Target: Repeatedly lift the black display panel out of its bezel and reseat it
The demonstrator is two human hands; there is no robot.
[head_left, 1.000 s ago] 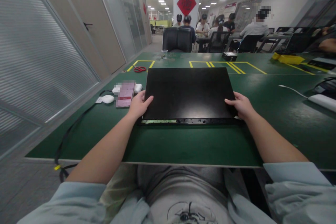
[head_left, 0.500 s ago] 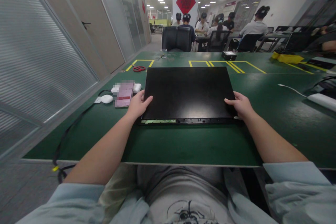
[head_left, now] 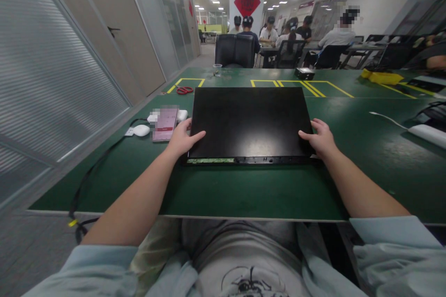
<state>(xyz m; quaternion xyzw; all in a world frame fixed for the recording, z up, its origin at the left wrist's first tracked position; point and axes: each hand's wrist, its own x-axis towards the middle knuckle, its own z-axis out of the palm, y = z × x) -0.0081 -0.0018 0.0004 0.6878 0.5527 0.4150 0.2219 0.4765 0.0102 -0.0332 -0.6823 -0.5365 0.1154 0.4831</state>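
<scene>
A flat black screen panel [head_left: 249,120] lies face up on the green table [head_left: 244,190], with a strip of exposed circuit board along its near edge. My left hand [head_left: 181,139] grips the panel's near left corner, thumb resting on top of the glass. My right hand [head_left: 319,139] grips the near right corner the same way, fingers curled round the side edge. Both forearms reach forward over the table from light blue sleeves.
A phone [head_left: 165,123], a white mouse [head_left: 141,130] and a black cable [head_left: 94,171] lie left of the panel. Red scissors [head_left: 184,90], a plastic cup [head_left: 217,70] and a small black box [head_left: 304,73] sit farther back. A white cable [head_left: 386,119] runs at right. Several people sit at far tables.
The panel sits very slightly farther from me; my hands keep the same grip, the left thumb stretched a little more onto the glass.
</scene>
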